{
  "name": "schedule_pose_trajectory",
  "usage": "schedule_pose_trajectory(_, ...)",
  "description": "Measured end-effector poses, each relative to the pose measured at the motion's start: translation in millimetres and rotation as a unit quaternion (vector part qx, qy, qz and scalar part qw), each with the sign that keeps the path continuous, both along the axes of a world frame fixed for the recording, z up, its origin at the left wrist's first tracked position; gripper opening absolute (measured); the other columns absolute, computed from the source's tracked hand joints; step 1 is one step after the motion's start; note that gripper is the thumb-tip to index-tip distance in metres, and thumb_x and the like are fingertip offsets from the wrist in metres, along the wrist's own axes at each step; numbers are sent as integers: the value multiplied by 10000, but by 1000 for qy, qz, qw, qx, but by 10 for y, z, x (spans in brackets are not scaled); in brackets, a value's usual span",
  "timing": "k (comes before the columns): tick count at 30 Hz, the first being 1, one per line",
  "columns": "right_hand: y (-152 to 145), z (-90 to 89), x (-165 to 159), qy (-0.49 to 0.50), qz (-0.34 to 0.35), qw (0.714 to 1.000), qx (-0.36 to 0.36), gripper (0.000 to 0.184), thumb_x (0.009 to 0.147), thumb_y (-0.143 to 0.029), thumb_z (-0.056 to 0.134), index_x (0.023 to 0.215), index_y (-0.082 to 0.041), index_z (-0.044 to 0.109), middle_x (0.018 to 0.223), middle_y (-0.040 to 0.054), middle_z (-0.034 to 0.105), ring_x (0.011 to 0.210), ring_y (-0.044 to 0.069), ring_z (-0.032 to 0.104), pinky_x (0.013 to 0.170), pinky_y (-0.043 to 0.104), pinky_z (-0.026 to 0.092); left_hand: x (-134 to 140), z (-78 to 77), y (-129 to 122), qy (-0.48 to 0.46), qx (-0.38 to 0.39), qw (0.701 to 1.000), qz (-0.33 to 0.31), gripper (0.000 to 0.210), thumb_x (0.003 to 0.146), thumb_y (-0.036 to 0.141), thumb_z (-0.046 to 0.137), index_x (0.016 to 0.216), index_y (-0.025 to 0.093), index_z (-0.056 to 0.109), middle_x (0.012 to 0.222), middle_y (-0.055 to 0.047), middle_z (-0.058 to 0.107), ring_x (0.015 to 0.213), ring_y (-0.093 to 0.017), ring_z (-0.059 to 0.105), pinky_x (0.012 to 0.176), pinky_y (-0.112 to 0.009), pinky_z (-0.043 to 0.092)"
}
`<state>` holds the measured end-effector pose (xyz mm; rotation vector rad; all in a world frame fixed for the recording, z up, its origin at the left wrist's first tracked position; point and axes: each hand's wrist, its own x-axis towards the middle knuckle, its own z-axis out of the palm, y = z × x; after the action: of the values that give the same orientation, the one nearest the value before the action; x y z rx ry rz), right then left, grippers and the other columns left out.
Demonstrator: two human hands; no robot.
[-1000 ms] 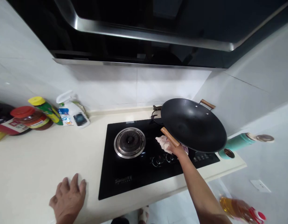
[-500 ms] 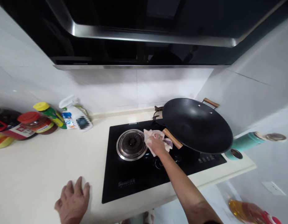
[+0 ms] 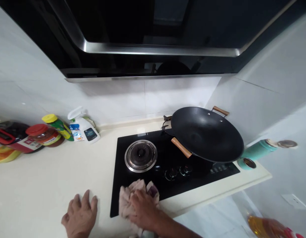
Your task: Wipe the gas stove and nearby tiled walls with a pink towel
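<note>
My right hand (image 3: 144,208) is closed on a bunched pale pink cloth (image 3: 127,200), pressed against the front left corner of the black glass cooktop (image 3: 135,180). Part of the cloth hangs toward the counter's front edge. My left hand (image 3: 80,211) lies flat on the pale countertop (image 3: 44,185), fingers spread, left of the cooktop and holding nothing. Behind the cloth is the left burner (image 3: 141,155) with its steel ring. Two control knobs (image 3: 179,172) show to the right of it.
A large black wok (image 3: 207,135) with wooden handles covers the cooktop's right side. Bottles, a red-lidded jar (image 3: 45,135) and a white spray bottle (image 3: 87,129) line the back left. Teal containers (image 3: 259,150) stand at right. A range hood (image 3: 148,49) hangs overhead.
My right hand has drawn the cloth from between the burner and the wok toward the cooktop's front left corner, uncovering the knobs. My left hand stays on the counter.
</note>
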<state>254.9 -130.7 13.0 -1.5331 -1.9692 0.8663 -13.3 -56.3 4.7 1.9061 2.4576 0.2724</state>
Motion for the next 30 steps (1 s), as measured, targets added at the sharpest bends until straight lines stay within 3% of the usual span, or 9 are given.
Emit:
schedule_pose_trajectory(4, -121, 144, -192, 166, 45, 976, -132, 481, 798, -379, 733, 1252, -264, 626, 1117, 22, 707, 969, 241, 668, 856, 353, 531, 6, 6, -18, 14, 10, 1000, -7, 673, 1010, 537, 159, 1492, 185, 468, 1586, -230, 362, 1507, -366, 280, 1158, -596, 280)
schedule_pose_trajectory(6, -115, 322, -80, 219, 66, 966, -119, 416, 867, -373, 669, 1267, -271, 620, 1069, -7, 711, 934, 194, 667, 818, 290, 520, 12, 10, -33, 18, 9, 1000, -9, 663, 1013, 522, 165, 1489, 176, 470, 1586, -233, 360, 1508, -362, 279, 1161, -591, 278)
schedule_pose_trajectory(8, -73, 514, 158, 250, 72, 963, -65, 387, 918, -376, 619, 1289, -269, 625, 1146, 4, 697, 1042, 188, 654, 923, 292, 503, 20, 13, -46, 20, 10, 1000, -8, 647, 1015, 520, 190, 1484, 182, 480, 1585, -227, 366, 1508, -359, 278, 1165, -589, 271)
schedule_pose_trajectory(11, 19, 718, 615, 196, 18, 980, 14, 436, 1010, -425, 481, 1410, -276, 570, 1355, 53, 620, 1258, 198, 583, 1099, 334, 428, 35, 13, -60, 21, 13, 1000, -5, 633, 1022, 512, 198, 1478, 189, 495, 1580, -221, 375, 1507, -359, 279, 1162, -590, 273)
schedule_pose_trajectory(14, 51, 768, 991, 1, -65, 998, -27, 554, 1027, -480, 442, 1561, -335, 418, 1598, 78, 421, 1386, 260, 503, 1120, 423, 420, 44, 11, -71, 24, 11, 1000, -4, 637, 1028, 498, 184, 1483, 178, 496, 1588, -221, 366, 1518, -362, 264, 1167, -585, 268)
schedule_pose_trajectory(18, -41, 738, 1237, -181, -96, 973, -110, 587, 1000, -457, 503, 1573, -380, 404, 1691, 83, 272, 1358, 334, 538, 1022, 473, 483, 44, 6, -84, 30, 2, 1000, 1, 628, 1029, 488, 203, 1490, 175, 491, 1593, -222, 365, 1521, -359, 262, 1169, -580, 267)
schedule_pose_trajectory(22, -19, 665, 1225, -214, -117, 970, -12, 532, 1008, -468, 484, 1529, -362, 480, 1670, 61, 317, 1446, 329, 407, 1108, 488, 420, 43, 1, -91, 33, 7, 999, -1, 620, 1033, 486, 206, 1494, 185, 490, 1598, -215, 360, 1521, -350, 261, 1168, -577, 269)
schedule_pose_trajectory(26, 125, 311, 921, -226, -63, 972, -6, 635, 952, -524, 592, 1551, -379, 441, 1719, 35, 209, 1548, 427, 166, 1198, 671, 225, 27, -21, -72, 35, 2, 999, 0, 632, 1035, 488, 188, 1504, 182, 480, 1597, -209, 358, 1521, -349, 261, 1172, -576, 267)
schedule_pose_trajectory(30, -2, -125, 556, -224, -49, 973, 19, 675, 958, -555, 567, 1573, -319, 417, 1704, 82, 252, 1548, 475, 108, 1194, 740, 121, -1, -50, -45, 32, 6, 999, -1, 652, 1034, 514, 164, 1501, 191, 485, 1585, -204, 374, 1512, -349, 277, 1164, -574, 283)
